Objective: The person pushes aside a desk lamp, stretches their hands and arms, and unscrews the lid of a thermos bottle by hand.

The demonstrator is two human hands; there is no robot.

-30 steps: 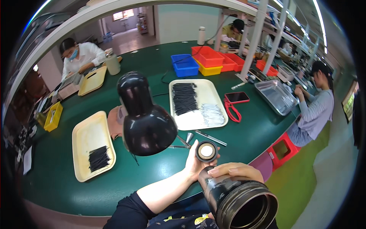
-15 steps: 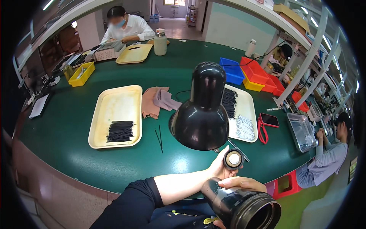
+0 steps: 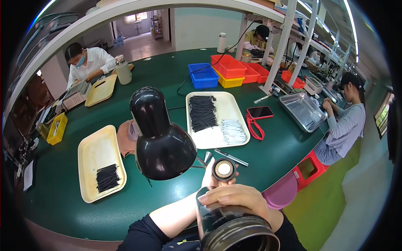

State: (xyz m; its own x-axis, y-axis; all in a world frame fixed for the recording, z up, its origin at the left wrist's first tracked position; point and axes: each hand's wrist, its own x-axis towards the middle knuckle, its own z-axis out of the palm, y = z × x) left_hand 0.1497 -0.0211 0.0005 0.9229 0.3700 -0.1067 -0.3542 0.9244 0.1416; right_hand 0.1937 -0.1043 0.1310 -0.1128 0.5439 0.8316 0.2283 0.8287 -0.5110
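Note:
My left hand (image 3: 209, 176) holds a round dark bottle lid (image 3: 224, 169), its pale inner face turned up. Its fingers are wrapped around the lid's side. Below it my right hand (image 3: 240, 198) grips a dark, worn thermos bottle (image 3: 234, 232) from above. The bottle is tilted, with its open metal mouth toward me at the lower edge. Lid and bottle are apart. A silver pen-like tool (image 3: 231, 157) lies on the green table (image 3: 159, 209) just beyond the lid.
A black lamp (image 3: 163, 146) stands left of my hands. Trays (image 3: 83, 167) (image 3: 236, 100) carry black strips; the right one also has white pieces. Red-handled scissors (image 3: 255, 126), a phone (image 3: 259, 112), a metal tray (image 3: 301, 125) and bins (image 3: 203, 77) lie farther off. Co-workers sit around.
The view has swung right, so the table things appear farther left. My right hand now shows more fully across the bottle. Both hands keep their holds.

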